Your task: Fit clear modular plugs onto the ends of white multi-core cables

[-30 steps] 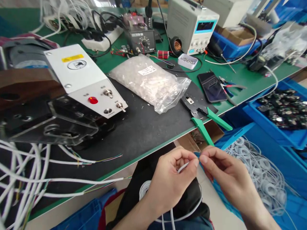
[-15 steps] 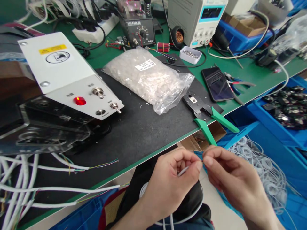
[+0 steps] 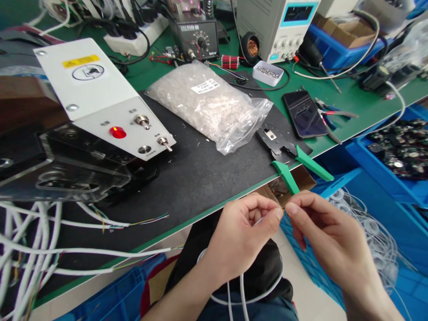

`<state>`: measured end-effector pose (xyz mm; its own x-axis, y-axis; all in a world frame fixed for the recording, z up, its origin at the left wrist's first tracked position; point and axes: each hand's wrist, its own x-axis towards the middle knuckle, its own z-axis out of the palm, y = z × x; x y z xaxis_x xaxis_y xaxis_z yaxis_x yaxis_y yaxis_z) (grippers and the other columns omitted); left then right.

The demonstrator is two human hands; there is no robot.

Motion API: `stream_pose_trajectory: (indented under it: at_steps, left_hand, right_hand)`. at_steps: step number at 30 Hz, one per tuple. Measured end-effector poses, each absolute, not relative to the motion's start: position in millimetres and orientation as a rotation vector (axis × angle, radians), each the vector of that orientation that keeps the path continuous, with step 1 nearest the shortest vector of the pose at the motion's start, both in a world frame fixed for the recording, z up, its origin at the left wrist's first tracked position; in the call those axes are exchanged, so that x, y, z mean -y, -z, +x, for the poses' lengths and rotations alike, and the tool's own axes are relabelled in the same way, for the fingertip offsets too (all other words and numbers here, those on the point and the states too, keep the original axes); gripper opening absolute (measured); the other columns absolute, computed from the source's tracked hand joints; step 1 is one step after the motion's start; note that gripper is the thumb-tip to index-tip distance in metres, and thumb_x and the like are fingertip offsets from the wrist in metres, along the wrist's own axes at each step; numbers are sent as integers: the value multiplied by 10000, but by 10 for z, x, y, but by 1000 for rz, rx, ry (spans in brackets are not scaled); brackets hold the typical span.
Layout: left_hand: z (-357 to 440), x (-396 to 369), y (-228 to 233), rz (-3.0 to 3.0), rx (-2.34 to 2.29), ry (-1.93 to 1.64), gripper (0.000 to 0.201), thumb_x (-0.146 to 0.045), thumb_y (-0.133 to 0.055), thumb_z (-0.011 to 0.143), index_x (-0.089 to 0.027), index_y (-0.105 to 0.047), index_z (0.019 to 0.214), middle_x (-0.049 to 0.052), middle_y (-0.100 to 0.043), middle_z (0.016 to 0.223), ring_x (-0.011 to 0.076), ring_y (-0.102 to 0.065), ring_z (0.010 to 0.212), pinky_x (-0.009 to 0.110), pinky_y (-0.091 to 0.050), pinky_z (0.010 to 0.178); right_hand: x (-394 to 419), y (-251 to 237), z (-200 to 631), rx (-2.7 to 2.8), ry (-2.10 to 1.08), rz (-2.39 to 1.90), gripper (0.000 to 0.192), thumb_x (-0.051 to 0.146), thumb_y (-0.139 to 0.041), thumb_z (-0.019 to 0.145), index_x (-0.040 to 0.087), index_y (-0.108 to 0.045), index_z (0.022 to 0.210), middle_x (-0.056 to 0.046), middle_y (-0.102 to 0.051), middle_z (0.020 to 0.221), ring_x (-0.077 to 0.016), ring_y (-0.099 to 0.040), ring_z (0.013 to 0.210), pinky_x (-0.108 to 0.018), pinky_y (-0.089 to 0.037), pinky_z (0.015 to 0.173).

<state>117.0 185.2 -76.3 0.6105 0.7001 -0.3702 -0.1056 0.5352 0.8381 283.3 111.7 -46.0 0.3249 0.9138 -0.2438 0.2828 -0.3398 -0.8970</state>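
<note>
White switch box with a red lamp (image 3: 110, 107) sits left on the bench (image 3: 200, 178). Below its edge, left hand (image 3: 240, 236) pinches the thin white cable (image 3: 240, 294) end; right hand (image 3: 324, 236) closes fingertips on that same tip, beneath the green-handled crimping pliers (image 3: 290, 160).

One plastic bag (image 3: 214, 104), one phone (image 3: 305, 114), two hands, perhaps two pliers beside the phone.

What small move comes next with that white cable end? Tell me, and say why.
Probably pull the right hand slightly away from the left hand. Both pinch the tip of the white cable almost fingertip to fingertip, below the bench edge, so the end looks gripped for working, though the tip itself is hidden.
</note>
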Motion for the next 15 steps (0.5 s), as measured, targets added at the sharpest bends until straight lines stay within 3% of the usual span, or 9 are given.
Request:
stream_pose_trajectory:
  at_steps: [5, 7, 10, 12, 15]
  left_hand:
    - [1143, -1896, 796, 863, -809, -532, 323, -457, -790, 984, -137, -742, 974, -35, -535, 691, 75, -392, 593, 215, -258, 516]
    - [1144, -1905, 798, 860, -816, -533, 323, -454, -784, 990, -135, -738, 970, -42, -515, 684, 73, -373, 592, 212, -245, 516]
    - [1148, -1909, 793, 879, -820, -534, 316, -452, -773, 1000, -140, -734, 962, -48, -496, 675, 73, -358, 590, 213, -239, 518]
    - [1147, -1907, 787, 891, -827, -530, 319, -456, -765, 1006, -142, -732, 959, -50, -489, 671, 73, -346, 584, 216, -229, 513]
    - [1141, -1897, 775, 900, -830, -526, 315, -449, -760, 1008, -140, -729, 955, -49, -485, 671, 75, -342, 583, 218, -225, 510]
  right_hand:
    - [-1224, 466, 2988, 1327, -313, -1973, 178, 429, -711, 1050, 253, -707, 1082, -54, -720, 1012, -207, -664, 810, -353, -535, 760]
    - [-1279, 560, 3116, 1503, 17, -1977, 380, 482, -766, 997, 210, -694, 1253, -133, -717, 1214, -304, -693, 1044, -445, -554, 924]
    - [-1336, 718, 3271, 1763, 184, -2004, 810, 654, -765, 944, 100, -572, 1503, -255, -625, 1453, -443, -573, 1368, -589, -476, 1135]
    - [-1353, 780, 3310, 1830, 206, -2052, 953, 737, -709, 944, 56, -499, 1576, -291, -585, 1515, -471, -537, 1419, -620, -447, 1173]
    - [-1378, 789, 3289, 1855, 244, -2123, 991, 752, -652, 972, 32, -439, 1618, -313, -566, 1545, -487, -526, 1437, -637, -443, 1179]
